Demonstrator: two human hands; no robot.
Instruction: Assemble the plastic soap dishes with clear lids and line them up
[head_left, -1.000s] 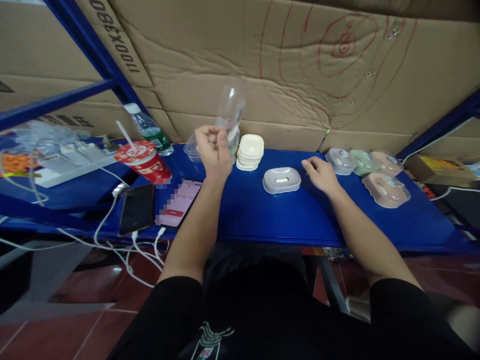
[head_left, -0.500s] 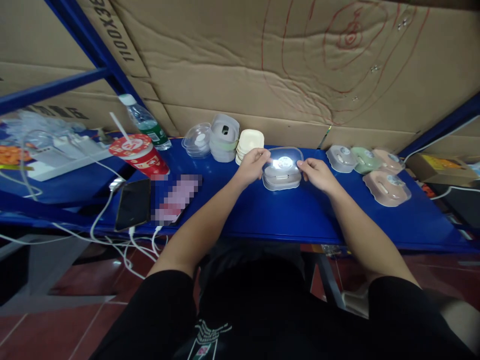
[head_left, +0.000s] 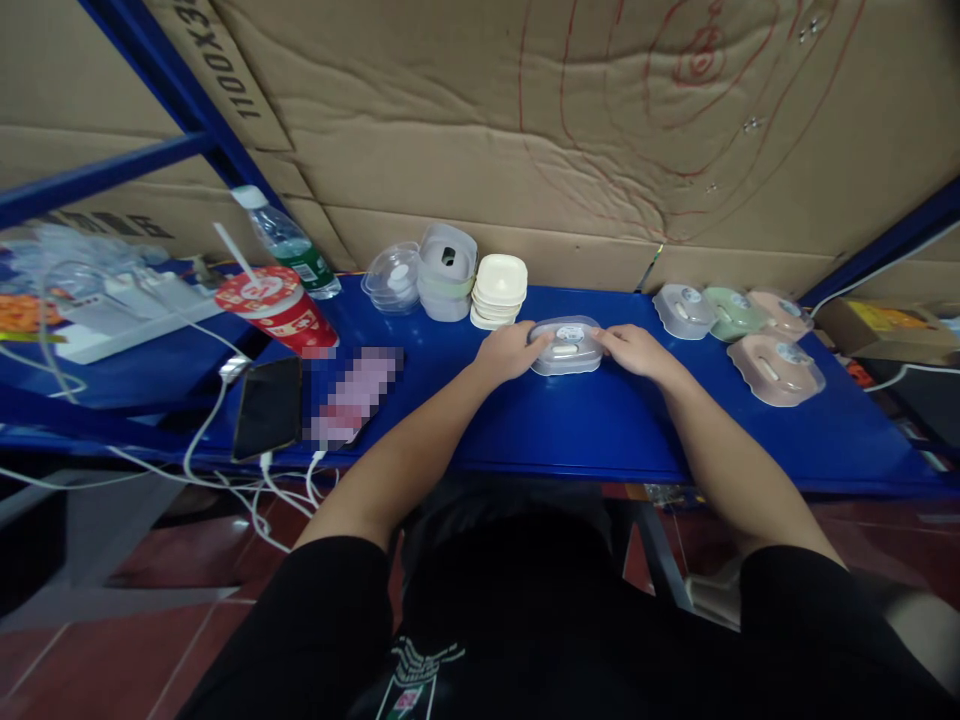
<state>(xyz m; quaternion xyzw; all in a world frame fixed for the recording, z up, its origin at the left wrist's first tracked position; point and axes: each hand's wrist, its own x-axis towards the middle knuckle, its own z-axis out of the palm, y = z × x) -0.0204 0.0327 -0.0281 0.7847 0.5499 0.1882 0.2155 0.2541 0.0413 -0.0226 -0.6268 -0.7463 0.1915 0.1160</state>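
Observation:
In front of me on the blue table stands a small grey plastic box, covered by a clear lid point(head_left: 571, 347) with a round white label. My left hand point(head_left: 510, 353) grips the lid's left side, thumb over the top and fingers wrapped around the far edge. On the opposite side, my right hand point(head_left: 636, 350) holds the lid's right edge in the same way. A white piece shows through the lid near the front. Whether the lid is fully seated all round cannot be made out. Just behind my left hand is a stack of cream lids point(head_left: 501, 282).
Grey box parts point(head_left: 448, 270) and clear lids point(head_left: 393, 278) stand at the back left. Several lidded boxes point(head_left: 777, 368) in grey, green and pink sit to the right. A red cup point(head_left: 289, 315), a bottle point(head_left: 296, 250) and two phones point(head_left: 268, 408) with cables occupy the left.
Both hands have lowered the clear lid from a tilted position behind and above the grey box down onto it. The lid now lies over the box.

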